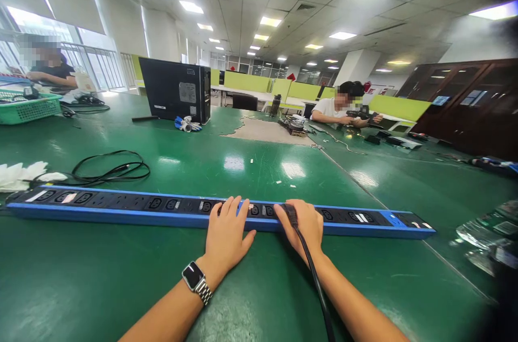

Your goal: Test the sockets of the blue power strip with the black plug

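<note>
A long blue power strip (170, 218) with black sockets lies across the green table in front of me. My left hand (227, 226) rests on its middle with fingers stretched out and slightly apart, holding nothing. To the right, my right hand (305, 223) is closed around a black power plug (290, 214) at the strip's sockets. Whether the plug is fully seated cannot be made out, since the hand covers part of it. From the plug a black cable (313, 277) runs down between my forearms toward the bottom edge.
A coiled black cable (111, 166) lies behind the strip's left end, near white gloves (24, 176). Farther back stand a black computer case (174, 88) and a green basket (30, 110). A clear plastic bottle (491, 234) is at the right. Two people sit across the table.
</note>
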The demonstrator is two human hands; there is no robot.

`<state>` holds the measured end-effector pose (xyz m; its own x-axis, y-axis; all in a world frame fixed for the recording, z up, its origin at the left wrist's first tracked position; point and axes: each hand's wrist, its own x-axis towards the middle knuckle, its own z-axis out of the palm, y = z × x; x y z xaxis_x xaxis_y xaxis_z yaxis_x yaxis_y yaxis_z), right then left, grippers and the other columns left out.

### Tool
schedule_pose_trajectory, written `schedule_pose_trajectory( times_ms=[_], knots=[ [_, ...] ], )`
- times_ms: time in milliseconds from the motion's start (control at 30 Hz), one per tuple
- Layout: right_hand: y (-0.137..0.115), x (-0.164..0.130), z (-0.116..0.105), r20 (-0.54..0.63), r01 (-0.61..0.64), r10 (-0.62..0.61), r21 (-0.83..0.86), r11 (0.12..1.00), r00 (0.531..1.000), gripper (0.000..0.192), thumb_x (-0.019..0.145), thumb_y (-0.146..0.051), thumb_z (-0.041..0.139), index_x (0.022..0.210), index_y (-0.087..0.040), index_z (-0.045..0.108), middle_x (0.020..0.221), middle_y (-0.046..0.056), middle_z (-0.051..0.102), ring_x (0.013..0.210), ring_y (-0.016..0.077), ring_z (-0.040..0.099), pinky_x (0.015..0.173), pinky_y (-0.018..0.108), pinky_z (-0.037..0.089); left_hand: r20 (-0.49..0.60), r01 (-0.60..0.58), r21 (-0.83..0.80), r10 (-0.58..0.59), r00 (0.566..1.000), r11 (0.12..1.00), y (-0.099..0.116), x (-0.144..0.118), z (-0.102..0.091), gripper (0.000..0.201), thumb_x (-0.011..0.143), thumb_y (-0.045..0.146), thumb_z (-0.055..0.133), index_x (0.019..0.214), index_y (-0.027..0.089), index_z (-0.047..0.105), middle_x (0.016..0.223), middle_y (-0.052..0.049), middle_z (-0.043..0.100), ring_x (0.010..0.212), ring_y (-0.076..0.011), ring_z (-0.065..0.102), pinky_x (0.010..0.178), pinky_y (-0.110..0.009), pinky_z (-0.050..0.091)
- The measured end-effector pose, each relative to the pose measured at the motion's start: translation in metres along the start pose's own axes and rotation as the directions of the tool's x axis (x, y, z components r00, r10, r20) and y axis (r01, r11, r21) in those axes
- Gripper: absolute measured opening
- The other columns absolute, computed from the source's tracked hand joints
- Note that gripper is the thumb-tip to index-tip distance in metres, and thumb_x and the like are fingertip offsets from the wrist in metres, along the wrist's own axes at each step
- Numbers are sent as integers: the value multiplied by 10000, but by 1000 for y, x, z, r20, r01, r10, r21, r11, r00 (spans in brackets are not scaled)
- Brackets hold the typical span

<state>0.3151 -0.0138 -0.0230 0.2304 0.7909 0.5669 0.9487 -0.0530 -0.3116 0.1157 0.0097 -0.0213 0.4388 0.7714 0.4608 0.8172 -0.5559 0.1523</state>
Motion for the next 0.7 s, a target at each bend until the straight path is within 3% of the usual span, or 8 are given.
schedule_pose_trajectory(
  times_ms=[100,200,267,367,467,500,567,700],
  knots=[
    [-7,15,-8,54,-15,16,-15,1000,998,326,838,-522,570,716,-223,614,759,64,682,776,231,600,752,356,447,-3,-4,3,4,1000,1000,-1,0,0,568,879,423,570,1389,204,448,1427,-109,515,1330,-285,429,1085,-495,310],
    [-2,48,-26,163,-138,98,256,957,982,366,744,-463,666,495,-235,524,507,-10,574,555,144,529,568,241,422,-6,-8,11,8,1000,1000,-1,-1,0,580,874,415,576,1398,209,436,1427,-110,513,1331,-287,430,1084,-492,311],
    [5,74,-39,227,-235,146,436,869,963,436,791,-482,577,438,-244,479,439,-35,537,479,108,495,506,204,424,-2,-8,12,8,1000,1000,-1,-1,0,594,874,417,577,1407,203,424,1431,-111,509,1335,-286,425,1086,-492,310],
    [14,96,-49,137,-318,296,587,745,945,502,879,-515,414,464,-240,474,468,4,589,527,130,578,552,231,489,9,-10,12,10,1000,1000,-1,-1,0,601,877,422,571,1413,198,417,1434,-108,506,1336,-282,425,1089,-491,310],
    [19,80,-39,49,-383,477,671,635,878,486,837,-583,482,541,-206,568,552,41,647,581,180,623,577,285,494,3,-13,7,13,1000,1000,-1,-1,1,590,884,422,560,1415,208,416,1432,-108,510,1334,-282,428,1081,-490,316],
    [19,68,-33,58,-390,467,646,656,882,474,810,-600,520,585,-194,617,596,45,669,590,184,621,579,287,481,0,-12,5,12,1000,1000,-1,-1,2,588,884,423,558,1414,213,417,1429,-108,512,1332,-284,429,1078,-491,316],
    [19,43,-20,113,-346,335,489,801,935,466,774,-629,575,624,-196,659,621,37,671,626,188,607,599,284,449,-2,-12,2,12,1000,1000,-2,-1,2,587,881,427,558,1413,220,420,1427,-108,515,1328,-288,431,1077,-495,312],
    [17,16,-8,71,-267,260,382,885,963,509,846,-649,475,681,-214,680,666,33,670,678,193,598,662,292,438,9,-25,-8,25,1000,1000,-2,-1,1,607,877,430,563,1424,218,409,1434,-113,506,1334,-291,422,1084,-495,306]
  ],
)
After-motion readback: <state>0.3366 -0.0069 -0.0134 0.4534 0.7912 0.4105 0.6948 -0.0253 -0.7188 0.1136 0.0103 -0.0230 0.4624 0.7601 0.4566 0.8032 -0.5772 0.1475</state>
